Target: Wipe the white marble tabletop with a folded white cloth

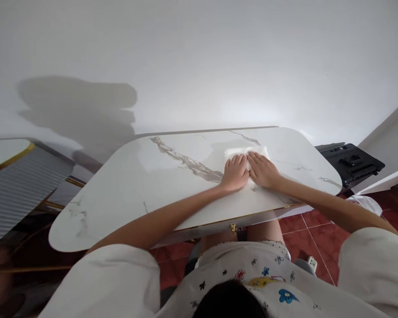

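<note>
Against a white wall (199, 57), the marble-patterned tabletop (119, 198) is carrying a white cloth (232, 152) right of centre, between its long edges. The right hand (264, 171) is lying open on it; the left hand (235, 174) is bending its fingers there, grip unclear. Both seem to be pressing down; moving on is probably calling for even pressure.

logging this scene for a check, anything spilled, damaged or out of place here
Nothing clearly stands out. No spill or damage shows on the marble-patterned tabletop; its brown streak looks like veining. The left hand and right hand rest on a white cloth.
</note>
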Demonstrator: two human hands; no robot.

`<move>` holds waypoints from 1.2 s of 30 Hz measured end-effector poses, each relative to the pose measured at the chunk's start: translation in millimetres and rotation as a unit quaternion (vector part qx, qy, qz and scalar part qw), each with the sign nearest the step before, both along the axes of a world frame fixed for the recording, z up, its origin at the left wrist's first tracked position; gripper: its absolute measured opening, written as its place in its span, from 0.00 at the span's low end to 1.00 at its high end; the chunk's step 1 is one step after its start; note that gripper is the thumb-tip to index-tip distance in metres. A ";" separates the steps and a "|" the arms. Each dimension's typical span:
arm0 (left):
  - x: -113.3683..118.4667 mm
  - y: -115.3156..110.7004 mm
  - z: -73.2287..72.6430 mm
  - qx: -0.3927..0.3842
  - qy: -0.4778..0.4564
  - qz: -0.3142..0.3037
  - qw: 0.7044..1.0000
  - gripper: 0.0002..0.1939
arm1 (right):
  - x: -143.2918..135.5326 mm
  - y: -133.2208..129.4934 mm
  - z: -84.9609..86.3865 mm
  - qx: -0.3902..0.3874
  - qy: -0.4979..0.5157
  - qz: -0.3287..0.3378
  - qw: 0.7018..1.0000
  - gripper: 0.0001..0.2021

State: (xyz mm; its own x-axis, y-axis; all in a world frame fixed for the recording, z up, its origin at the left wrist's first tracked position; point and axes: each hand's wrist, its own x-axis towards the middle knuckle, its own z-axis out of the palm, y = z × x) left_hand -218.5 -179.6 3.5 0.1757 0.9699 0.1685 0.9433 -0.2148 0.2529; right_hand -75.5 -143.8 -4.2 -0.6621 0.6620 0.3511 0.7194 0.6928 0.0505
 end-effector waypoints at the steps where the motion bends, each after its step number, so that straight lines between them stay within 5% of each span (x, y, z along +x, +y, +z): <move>1: 4.5 -16.3 3.1 -0.030 -0.013 0.011 0.999 0.29 | 5.0 -15.3 -0.3 0.000 -0.005 0.012 1.000 0.27; 7: 36.6 -72.8 22.2 -0.151 -0.082 0.018 0.985 0.36 | 42.4 -73.4 2.6 -0.017 -0.007 0.028 0.999 0.28; 13: 77.1 -60.5 15.8 -0.144 -0.135 -0.020 0.980 0.34 | 91.2 -65.8 4.6 -0.043 0.000 0.000 0.999 0.29; 21: 110.8 32.0 10.6 -0.084 -0.142 -0.026 0.986 0.28 | 114.6 22.8 3.7 -0.035 -0.016 -0.065 0.997 0.27; 29: 86.6 140.2 -0.8 0.022 -0.139 0.038 0.989 0.20 | 76.1 140.4 5.7 -0.065 -0.014 -0.063 0.996 0.26; 36: 60.8 212.3 -4.7 0.067 -0.116 0.063 0.989 0.17 | 42.0 209.0 4.6 -0.059 0.013 -0.073 0.995 0.25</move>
State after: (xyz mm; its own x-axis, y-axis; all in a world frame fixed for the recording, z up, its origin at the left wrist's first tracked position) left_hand -157.7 32.7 -1.2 -0.0031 0.9482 0.3177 0.8848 -0.1455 0.4426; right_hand -33.4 65.2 0.4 -0.5471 0.7886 0.2806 0.8131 0.5803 -0.0456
